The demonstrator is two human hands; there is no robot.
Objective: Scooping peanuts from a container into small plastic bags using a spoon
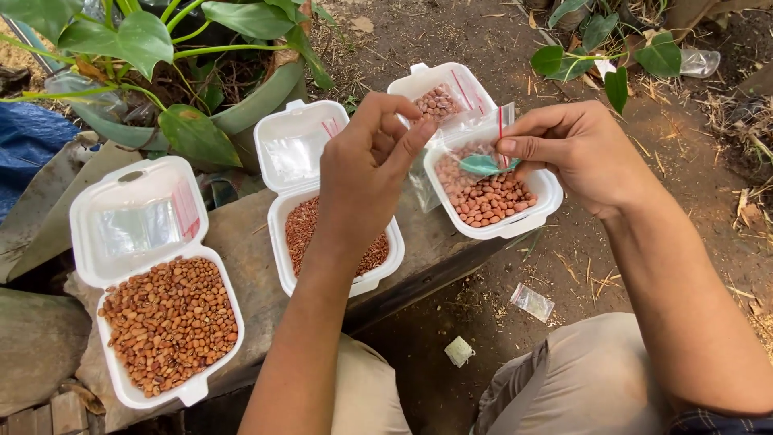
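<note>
Clear plastic bag point(471, 141) is hanging between both hands over the right-hand box of pinkish beans point(491, 193), right hand point(580, 153) pinching its mouth, left hand point(366, 173) pinching the opposite edge.

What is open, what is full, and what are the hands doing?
Left foam box: lid open, full of brown beans.
Middle foam box: lid open, holds small reddish seeds.
Right foam box: lid open, holds pinkish beans.
Clear bag: held over the right foam box by both hands.
Left hand: pinching the bag.
Right hand: pinching the bag's top.
Small packet: lying on the ground.
</note>
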